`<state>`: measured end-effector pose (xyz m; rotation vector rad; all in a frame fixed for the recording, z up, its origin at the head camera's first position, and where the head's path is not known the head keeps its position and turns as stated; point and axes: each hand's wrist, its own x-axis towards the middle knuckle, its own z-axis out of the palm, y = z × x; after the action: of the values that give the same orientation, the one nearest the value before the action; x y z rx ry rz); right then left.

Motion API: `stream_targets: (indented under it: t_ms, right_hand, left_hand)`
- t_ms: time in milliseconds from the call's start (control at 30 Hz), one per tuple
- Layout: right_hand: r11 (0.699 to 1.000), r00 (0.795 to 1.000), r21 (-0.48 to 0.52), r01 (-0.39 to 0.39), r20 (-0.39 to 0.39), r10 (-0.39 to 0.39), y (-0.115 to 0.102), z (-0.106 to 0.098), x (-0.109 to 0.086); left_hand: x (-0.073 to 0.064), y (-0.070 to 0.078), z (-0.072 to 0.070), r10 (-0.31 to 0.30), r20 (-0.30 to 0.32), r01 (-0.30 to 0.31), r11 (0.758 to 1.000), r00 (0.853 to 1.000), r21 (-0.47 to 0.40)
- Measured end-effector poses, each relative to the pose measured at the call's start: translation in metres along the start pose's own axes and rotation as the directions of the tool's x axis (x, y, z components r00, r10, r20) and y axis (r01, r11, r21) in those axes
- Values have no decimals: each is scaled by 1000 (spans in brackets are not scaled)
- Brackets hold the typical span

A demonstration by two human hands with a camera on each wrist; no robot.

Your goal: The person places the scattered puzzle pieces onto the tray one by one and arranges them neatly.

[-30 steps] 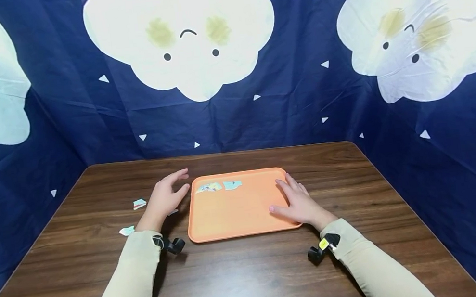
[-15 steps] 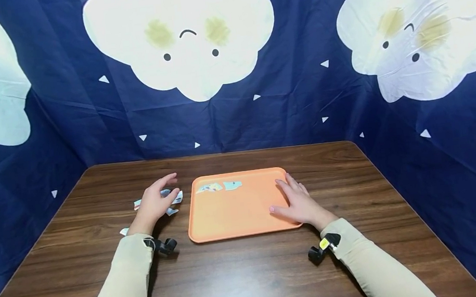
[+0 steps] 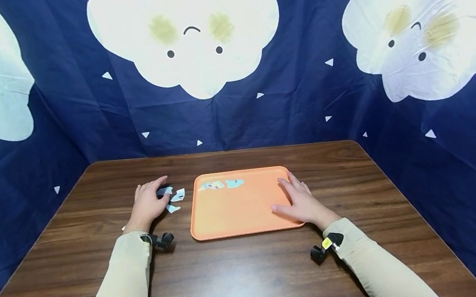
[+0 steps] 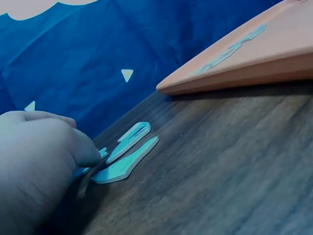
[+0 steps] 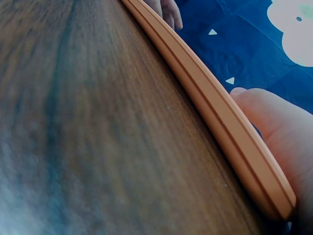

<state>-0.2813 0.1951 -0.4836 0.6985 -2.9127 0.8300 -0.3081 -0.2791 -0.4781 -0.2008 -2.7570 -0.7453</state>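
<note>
In the head view my left hand (image 3: 148, 204) reaches over flat, irregular light-blue puzzle-like pieces on the table. One piece (image 3: 165, 191) shows between its thumb and index finger, which stand apart. Two more pieces, one with dark print (image 3: 178, 195) and one narrow and pointed (image 3: 173, 208), lie just right of the thumb. The left wrist view shows the thumb low beside the pieces, with the other fingertips hidden. My right hand (image 3: 297, 200) rests at the right side of the orange tray (image 3: 245, 215), fingers spread over its rim.
Two printed pieces, a patterned one (image 3: 211, 185) and a light-blue one (image 3: 235, 183), lie in the tray's back left. Part of another piece (image 3: 124, 227) shows by the left wrist. A blue cloth (image 3: 218, 126) with clouds stands behind the wooden table (image 3: 242, 274).
My left hand has moved left from beside the tray and lowered over the loose pieces, uncovering some and covering another. The right hand stays on the tray.
</note>
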Motion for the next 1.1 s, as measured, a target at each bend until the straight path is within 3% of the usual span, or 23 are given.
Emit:
stream_targets:
  t_ms: [167, 333, 633, 900, 1100]
  right_hand:
    - [1000, 1000, -5, -4, 2, 4, -1, 0, 0]
    - [1000, 1000, -7, 1, 1, -1, -2, 0, 0]
    - [1000, 1000, 0, -2, 5, 2, 0, 0, 0]
    - [1000, 1000, -5, -1, -5, 1, 0, -1, -1]
    - [1000, 1000, -8, -6, 0, 6, -1, 0, -1]
  left_hand:
    - [0, -2, -2, -38, 72, 32, 997, 997, 72]
    - [-1, -1, -3, -25, 71, 17, 995, 997, 102]
    - [3, 2, -2, -7, 4, 6, 993, 1000, 118]
    - [3, 3, -2, -2, -47, 5, 999, 999, 54]
    - [0, 5, -1, -45, -99, 44, 999, 994, -15]
